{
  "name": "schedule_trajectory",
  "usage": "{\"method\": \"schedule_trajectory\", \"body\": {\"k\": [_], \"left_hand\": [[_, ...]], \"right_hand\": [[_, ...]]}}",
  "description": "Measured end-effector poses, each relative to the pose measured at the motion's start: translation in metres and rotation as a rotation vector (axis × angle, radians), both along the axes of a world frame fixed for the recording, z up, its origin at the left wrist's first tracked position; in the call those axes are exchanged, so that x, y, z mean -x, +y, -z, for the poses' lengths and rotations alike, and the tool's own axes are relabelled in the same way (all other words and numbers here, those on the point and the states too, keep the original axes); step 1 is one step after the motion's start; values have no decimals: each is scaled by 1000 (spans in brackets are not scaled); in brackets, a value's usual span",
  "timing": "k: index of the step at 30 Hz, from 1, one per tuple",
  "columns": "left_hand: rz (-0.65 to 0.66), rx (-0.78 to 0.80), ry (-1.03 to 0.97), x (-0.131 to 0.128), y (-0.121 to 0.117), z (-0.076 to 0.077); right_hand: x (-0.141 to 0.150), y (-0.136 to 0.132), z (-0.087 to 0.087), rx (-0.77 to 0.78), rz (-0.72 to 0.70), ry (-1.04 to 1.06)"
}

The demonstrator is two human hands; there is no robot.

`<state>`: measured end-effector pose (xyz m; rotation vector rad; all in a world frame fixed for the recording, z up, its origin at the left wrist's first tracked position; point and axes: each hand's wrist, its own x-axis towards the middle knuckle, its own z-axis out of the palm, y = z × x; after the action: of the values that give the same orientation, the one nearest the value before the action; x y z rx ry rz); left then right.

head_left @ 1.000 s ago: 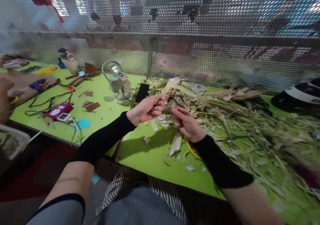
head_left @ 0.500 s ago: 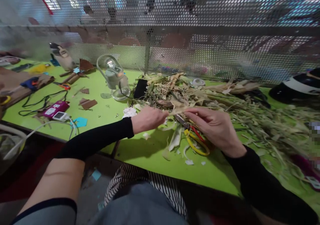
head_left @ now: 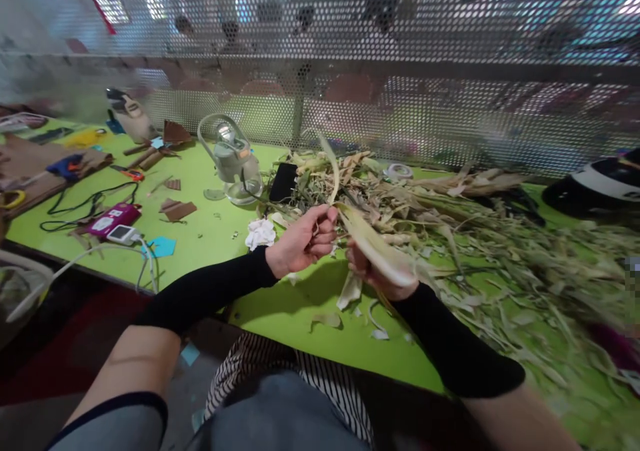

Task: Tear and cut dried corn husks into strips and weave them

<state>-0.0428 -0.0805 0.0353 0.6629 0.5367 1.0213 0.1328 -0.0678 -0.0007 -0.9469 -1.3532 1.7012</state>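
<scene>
near the surface's (head_left: 295,307) front edge, left hand (head_left: 304,237) pinches a husk strip (head_left: 335,174); right hand (head_left: 361,264), behind a broad husk (head_left: 370,243), can't be judged; best pull gently along the grain.

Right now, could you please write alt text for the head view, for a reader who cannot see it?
A person's left grip holds pale leaf strips at its fingertips; a broad, blurred one partly hides the right grip. Beyond them, dry leaf scraps lie heaped on a green table, before a perforated screen.
</scene>
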Motion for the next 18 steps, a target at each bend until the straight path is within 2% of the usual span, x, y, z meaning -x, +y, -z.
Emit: {"method": "schedule_trajectory", "body": {"k": [3, 5, 6, 8, 10, 14, 18], "left_hand": [[-62, -8, 79, -8, 1, 8], [-133, -70, 299, -9, 6, 15], [-178, -141, 463, -9, 10, 19], [-262, -451, 901, -6, 20, 25], [-281, -556, 1057, -1, 29, 29], [-166, -846, 1672, 7, 33, 26], [46, -1103, 1964, 6, 16, 18]], "right_hand": [[3, -6, -3, -28, 93, 48], [8, -10, -5, -41, 123, 46], [10, -12, -6, -66, 137, 14], [13, -15, -9, -175, 186, -95], [12, -16, -13, -325, 231, -227], [2, -17, -21, -511, 227, -410], [-5, -19, -25, -640, 251, -506]]}}
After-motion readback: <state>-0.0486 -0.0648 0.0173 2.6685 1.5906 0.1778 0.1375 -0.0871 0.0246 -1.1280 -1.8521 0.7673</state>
